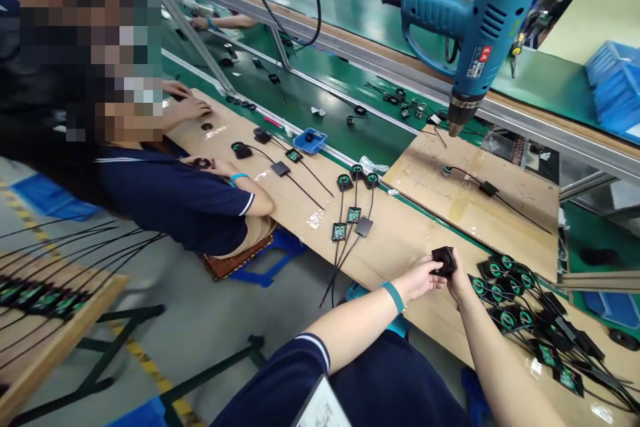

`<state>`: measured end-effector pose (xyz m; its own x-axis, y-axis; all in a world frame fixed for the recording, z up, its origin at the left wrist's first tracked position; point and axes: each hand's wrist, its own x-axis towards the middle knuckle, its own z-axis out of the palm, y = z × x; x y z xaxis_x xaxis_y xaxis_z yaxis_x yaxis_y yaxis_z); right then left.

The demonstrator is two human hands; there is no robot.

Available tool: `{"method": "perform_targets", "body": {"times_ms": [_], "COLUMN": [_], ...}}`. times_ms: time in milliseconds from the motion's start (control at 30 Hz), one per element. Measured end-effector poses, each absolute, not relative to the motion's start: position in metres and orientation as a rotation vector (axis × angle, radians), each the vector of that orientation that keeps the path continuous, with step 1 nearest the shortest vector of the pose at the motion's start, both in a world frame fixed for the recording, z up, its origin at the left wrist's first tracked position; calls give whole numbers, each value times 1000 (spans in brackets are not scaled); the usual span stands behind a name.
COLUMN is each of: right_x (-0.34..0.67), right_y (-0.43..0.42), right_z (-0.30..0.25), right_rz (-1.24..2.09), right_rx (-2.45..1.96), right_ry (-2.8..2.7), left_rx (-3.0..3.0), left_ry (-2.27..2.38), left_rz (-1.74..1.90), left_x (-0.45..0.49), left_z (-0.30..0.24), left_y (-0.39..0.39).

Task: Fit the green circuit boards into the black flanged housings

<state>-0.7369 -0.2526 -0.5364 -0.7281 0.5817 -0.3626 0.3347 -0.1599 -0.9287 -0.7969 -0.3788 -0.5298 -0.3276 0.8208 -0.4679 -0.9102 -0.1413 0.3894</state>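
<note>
Both of my hands are at a small black square housing (443, 261) above the cardboard-covered bench (400, 240). My left hand (424, 276) grips it from the left, fingers closed on its side. On the other side, my right hand (458, 275) is wrapped against it, its fingers partly hidden. Just right of my hands lies a heap of round black parts with green rings (500, 292), their cables running to the lower right. Left of my hands, several cabled units with green circuit boards (339, 232) rest on the cardboard.
A blue heat gun or drill-shaped power tool (473, 33) hangs overhead, nose down. Below it, a cabled part (447, 171) lies on a raised board. A co-worker (185, 193) sits at the left. Blue bins (617, 90) stand at the right, and a small blue tray (310, 141) sits mid-bench.
</note>
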Motion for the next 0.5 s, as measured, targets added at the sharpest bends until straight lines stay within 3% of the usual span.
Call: {"method": "perform_targets", "body": {"times_ms": [200,367,500], "right_x": [-762,-813,-874], "right_y": [-198,-103,-45], "right_z": [-542,-528,-534], "right_rz": [2185,1362,607], "right_rx": [-1069,-1194,-1199], "right_ry": [-1832,-2315,-2550], "left_rx": [-243,-331,-852], "left_ry": [983,1774,2560], "left_rz": [1887,1943,1465], "left_x": [-795,-775,-715], "left_z": [-527,-544,-547], "left_y": [-369,-489,-654]}}
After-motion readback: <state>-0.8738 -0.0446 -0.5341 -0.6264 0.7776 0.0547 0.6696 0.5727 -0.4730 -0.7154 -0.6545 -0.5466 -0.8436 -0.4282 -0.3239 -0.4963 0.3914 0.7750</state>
